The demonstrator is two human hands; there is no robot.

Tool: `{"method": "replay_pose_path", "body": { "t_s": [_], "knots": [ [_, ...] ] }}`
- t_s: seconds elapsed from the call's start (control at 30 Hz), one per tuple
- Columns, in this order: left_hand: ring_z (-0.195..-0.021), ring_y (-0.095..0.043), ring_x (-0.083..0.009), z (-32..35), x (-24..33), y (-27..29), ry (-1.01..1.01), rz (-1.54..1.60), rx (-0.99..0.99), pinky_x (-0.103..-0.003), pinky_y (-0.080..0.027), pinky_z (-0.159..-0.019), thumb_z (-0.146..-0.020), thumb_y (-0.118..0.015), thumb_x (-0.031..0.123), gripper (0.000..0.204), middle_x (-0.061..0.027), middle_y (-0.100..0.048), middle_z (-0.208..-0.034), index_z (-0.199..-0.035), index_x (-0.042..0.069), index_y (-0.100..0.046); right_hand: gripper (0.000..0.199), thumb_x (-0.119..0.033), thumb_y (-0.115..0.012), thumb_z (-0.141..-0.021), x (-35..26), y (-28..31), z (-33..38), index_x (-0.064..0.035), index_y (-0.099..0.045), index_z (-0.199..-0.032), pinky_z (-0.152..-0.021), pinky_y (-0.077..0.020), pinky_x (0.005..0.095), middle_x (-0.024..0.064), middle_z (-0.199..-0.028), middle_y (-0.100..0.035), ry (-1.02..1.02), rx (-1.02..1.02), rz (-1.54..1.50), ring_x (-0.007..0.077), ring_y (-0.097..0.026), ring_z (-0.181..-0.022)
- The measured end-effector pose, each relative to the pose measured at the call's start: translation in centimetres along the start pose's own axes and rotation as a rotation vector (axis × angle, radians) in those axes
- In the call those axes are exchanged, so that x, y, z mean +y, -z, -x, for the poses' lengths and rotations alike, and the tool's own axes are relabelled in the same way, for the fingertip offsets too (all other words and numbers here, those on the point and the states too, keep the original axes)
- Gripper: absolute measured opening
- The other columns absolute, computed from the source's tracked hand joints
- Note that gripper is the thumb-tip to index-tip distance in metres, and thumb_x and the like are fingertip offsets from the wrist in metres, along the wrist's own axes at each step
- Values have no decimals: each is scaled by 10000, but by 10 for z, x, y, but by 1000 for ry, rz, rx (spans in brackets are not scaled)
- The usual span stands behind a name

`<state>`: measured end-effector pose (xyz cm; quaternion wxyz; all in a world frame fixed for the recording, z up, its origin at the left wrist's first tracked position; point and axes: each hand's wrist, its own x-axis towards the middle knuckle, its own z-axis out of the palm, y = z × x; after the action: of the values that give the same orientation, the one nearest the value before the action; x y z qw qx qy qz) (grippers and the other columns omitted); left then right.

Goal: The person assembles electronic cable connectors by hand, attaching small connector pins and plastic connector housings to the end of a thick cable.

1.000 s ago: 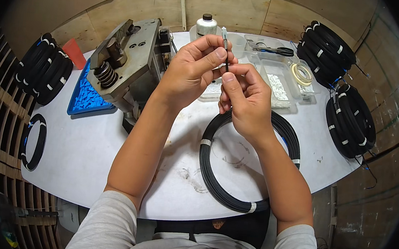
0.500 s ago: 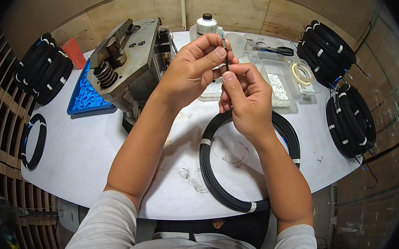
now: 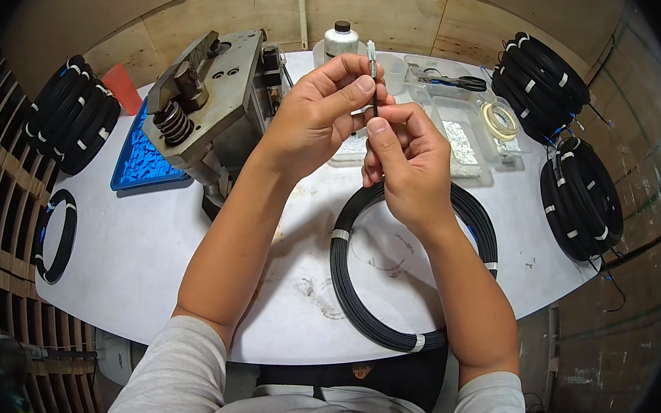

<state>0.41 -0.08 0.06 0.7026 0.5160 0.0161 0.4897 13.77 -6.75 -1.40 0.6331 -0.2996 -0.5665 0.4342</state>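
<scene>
Above the far middle of the table, my left hand (image 3: 323, 115) pinches the end of a black cable (image 3: 375, 104) between thumb and fingers. A small pale, partly clear connector (image 3: 371, 53) stands up at the tip, past the left thumb. Just below, my right hand (image 3: 407, 162) is closed on the same cable, thumb pressed against the fingers. The cable is nearly upright; fingers hide its lower run. Under my right forearm lies a large black cable coil (image 3: 337, 266), bound with white bands. Whether the held end belongs to this coil, I cannot tell.
A metal press (image 3: 224, 79) stands left of my hands, beside a blue tray (image 3: 148, 183) of small blue pieces. Clear plastic bins (image 3: 471, 172), tape rolls (image 3: 500, 121), scissors (image 3: 467, 83) and a capped bottle (image 3: 341, 44) are behind. Cable coils (image 3: 550, 80) are stacked at both sides.
The connector tip has turned slightly and stands more upright, showing a whiter face. Both hands stay in nearly the same place, still gripping the cable.
</scene>
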Motion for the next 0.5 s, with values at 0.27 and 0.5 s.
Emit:
{"method": "replay_pose_path", "body": {
  "t_s": [0.27, 0.5],
  "knots": [
    [-971, -589, -187, 0, 5, 2, 59, 35, -29, -310, -480, -873, -931, -539, 69, 215, -72, -607, -973, -1133, -1, -557, 132, -153, -563, -956, -2, 2, -1, -22, -558, -946, -441, -417, 203, -5, -638, -540, -7, -6, -5, 35, -476, -525],
    [-1001, -591, -195, 1, 4, 2, 24, -16, -44, -318, -480, -886, -915, -551, 33, 235, -82, -616, -1008, -1147, -3, -563, 135, -157, -559, -958, -2, 3, -1, -23, -562, -941, -447, -422, 205, -8, -636, -538, -17, 10, -25, 37, -478, -523]
  ]
}}
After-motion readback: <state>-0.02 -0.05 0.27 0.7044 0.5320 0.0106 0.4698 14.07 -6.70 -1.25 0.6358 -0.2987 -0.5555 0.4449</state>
